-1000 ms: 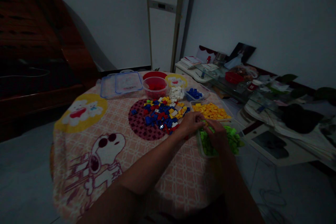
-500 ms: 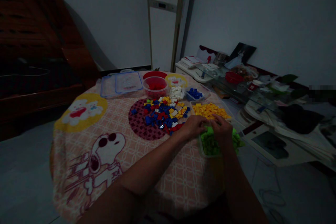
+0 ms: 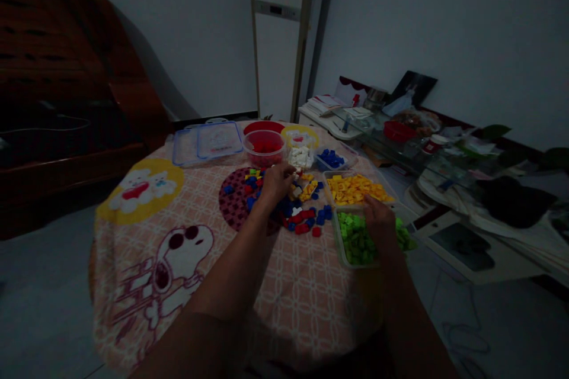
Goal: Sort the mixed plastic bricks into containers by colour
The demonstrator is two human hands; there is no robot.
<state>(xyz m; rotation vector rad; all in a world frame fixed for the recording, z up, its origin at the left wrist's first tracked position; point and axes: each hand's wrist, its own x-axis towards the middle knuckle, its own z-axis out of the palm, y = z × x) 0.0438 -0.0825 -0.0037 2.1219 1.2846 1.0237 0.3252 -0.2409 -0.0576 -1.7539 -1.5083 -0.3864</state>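
Note:
Over the back of a mixed pile of toy building bricks (image 3: 306, 189) reaches my left hand (image 3: 278, 182). Its fingers are bent and drawn together; the dim light hides whatever they may grip. My right hand (image 3: 380, 218) hovers above a clear box of green bricks (image 3: 355, 243), its fingertips by the near rim of a box of yellow bricks (image 3: 353, 188). Those fingers are closed too, and I cannot make out what is between them. Loose red bricks (image 3: 302, 228) and blue bricks (image 3: 324, 213) lie at the pile's near right side.
Behind the pile stand a round tub of red bricks (image 3: 265, 148), a heap of white bricks (image 3: 301, 157) and a box of blue bricks (image 3: 331, 159). Blue-edged clear lids (image 3: 207, 142) lie at the back left. A cluttered glass-topped stand (image 3: 400, 142) is at the right.
My left hand has moved left, away from my right hand, to the back of the pile. My right hand has stayed over the green box.

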